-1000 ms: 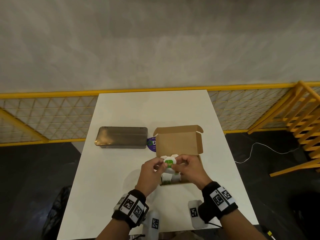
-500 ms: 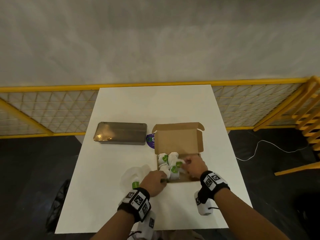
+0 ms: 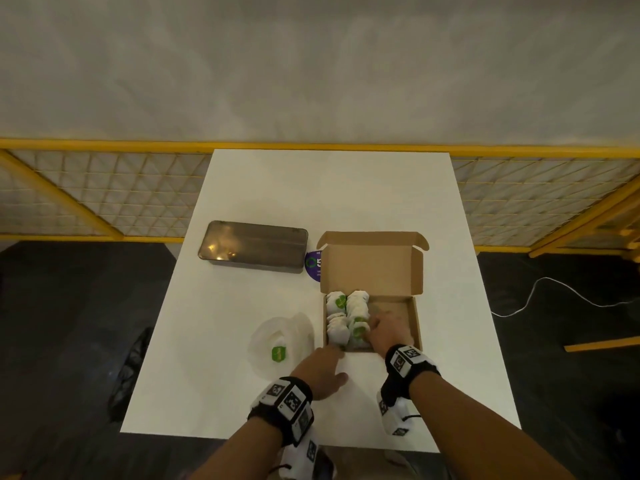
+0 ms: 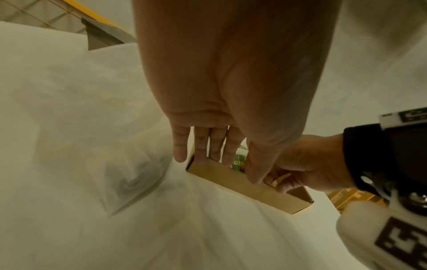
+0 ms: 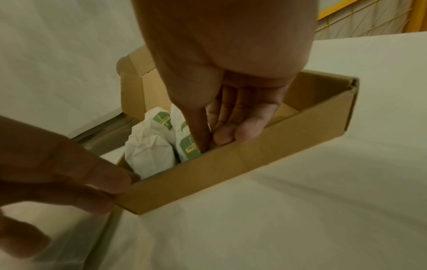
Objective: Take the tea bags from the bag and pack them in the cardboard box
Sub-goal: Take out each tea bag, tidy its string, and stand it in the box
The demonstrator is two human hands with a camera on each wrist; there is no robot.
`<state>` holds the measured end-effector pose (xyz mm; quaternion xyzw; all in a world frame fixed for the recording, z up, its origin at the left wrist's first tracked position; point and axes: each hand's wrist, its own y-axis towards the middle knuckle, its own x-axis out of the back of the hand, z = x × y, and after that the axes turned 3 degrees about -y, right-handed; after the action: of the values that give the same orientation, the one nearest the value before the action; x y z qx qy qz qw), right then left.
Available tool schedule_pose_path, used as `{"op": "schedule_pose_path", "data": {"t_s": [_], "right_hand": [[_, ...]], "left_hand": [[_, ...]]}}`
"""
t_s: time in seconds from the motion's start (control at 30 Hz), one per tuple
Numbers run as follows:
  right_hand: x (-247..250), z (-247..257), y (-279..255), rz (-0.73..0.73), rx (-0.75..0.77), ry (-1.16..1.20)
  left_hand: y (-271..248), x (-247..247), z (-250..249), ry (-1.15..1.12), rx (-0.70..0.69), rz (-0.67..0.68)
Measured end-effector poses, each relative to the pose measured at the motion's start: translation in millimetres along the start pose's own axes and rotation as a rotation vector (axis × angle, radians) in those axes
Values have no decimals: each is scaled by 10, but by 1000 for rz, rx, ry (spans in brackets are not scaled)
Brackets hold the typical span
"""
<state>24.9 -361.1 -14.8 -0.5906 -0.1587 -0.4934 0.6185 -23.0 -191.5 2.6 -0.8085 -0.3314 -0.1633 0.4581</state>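
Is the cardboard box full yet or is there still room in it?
Still room. In the cardboard box, tea bags fill only its left part; bare cardboard floor shows on the right, beyond the right hand.

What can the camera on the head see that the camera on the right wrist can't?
Only the head view shows the plastic bag with one tea bag left inside, and the whole dark tin. Only the right wrist view shows the right hand with straight fingers beside the packed tea bags. Both show the cardboard box and the left hand at its corner.

The right hand [image 3: 389, 332] has lowered the tea bag [image 3: 359, 330] into the box [image 3: 415, 318].
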Motion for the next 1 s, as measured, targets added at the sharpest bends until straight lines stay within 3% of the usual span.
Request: {"op": "schedule_pose_path", "data": {"t_s": [0.17,0.23,0.3,0.4,0.5,0.57,0.63,0.77,0.9,1.0], "right_hand": [[-7,-20,12,1,-39,57],[32,-11,-10,-21,-93,125],[104,45,-67,-154,-138,174],[149,326,-228,-277,62,202],[10,746,-464,-238,314,201],[-155,1020,-619,-162,423,157],[-339,1224,-728,-73,468,95],[-619,1366,-713,-37,426,-109],[-584,1343,-662,-13,345,41],[-544,1294,-649,-28,327,106]], "left_hand": [[-15,39,37,-25,-29,-18],[-47,111,98,-70,-65,-119],[-129,255,197,-121,-57,-280],[-296,470,456,-223,43,-570],[-450,575,730,-407,154,-851],[-487,598,881,-504,250,-930],[-463,553,1023,-486,278,-835],[-370,420,1175,-251,143,-540],[-249,332,1155,-31,29,-337],[-162,277,1137,47,57,-309]]}}
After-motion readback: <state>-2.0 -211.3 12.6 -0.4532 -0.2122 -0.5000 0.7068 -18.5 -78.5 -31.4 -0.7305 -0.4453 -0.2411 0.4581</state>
